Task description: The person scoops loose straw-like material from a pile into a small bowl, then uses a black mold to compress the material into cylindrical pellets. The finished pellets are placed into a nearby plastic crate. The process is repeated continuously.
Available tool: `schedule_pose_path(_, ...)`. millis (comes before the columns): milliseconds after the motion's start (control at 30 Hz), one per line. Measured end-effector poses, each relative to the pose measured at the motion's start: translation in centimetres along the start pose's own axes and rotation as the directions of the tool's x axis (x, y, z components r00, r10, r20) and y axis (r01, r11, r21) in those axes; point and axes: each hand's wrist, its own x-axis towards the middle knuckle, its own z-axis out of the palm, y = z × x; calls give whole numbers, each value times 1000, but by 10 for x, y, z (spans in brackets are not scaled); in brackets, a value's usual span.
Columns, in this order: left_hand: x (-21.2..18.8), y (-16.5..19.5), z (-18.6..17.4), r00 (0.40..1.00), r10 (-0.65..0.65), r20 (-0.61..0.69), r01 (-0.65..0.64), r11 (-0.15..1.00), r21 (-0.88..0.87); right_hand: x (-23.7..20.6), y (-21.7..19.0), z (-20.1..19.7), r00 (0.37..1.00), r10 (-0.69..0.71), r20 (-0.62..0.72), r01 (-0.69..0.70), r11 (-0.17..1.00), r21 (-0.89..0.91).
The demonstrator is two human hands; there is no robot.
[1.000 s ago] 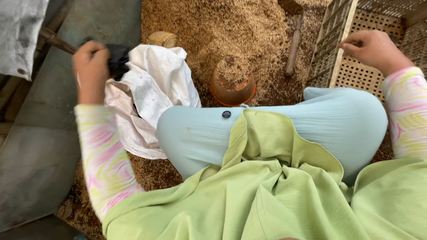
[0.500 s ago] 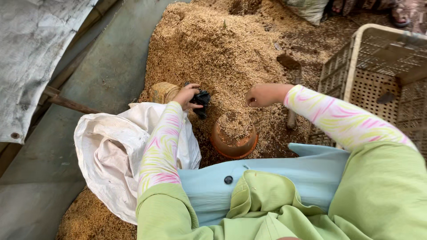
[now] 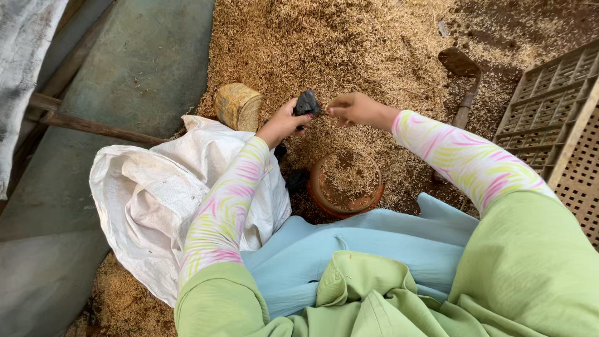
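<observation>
Head view, item one: small black pot, gripped in your left hand, just above and left of the terracotta pot of husk. Your right hand, fingers pinched, whether on husk I cannot tell, sits beside it. Keep the black pot's mouth up and level, feeding husk in small pinches.

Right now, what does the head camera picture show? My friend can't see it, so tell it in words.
A person's left hand holds a small black pot over a pile of rice husks, and the right hand pinches at it. Below sits a husk-filled terracotta pot, beside a white sack.
</observation>
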Motion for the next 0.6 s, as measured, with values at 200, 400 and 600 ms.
schedule_pose_path(200,13,-20,-1,990,1,141,30,975,-219,12,-12,7,983,-153,-101,175,951,256)
schedule_pose_path(400,12,-14,10,997,-10,-72,-12,951,-308,29,34,-1,981,-54,-184,121,919,375)
schedule_pose_path(600,17,-20,31,974,30,-223,-109,929,-353,-4,46,-4,874,-69,-482,214,943,253)
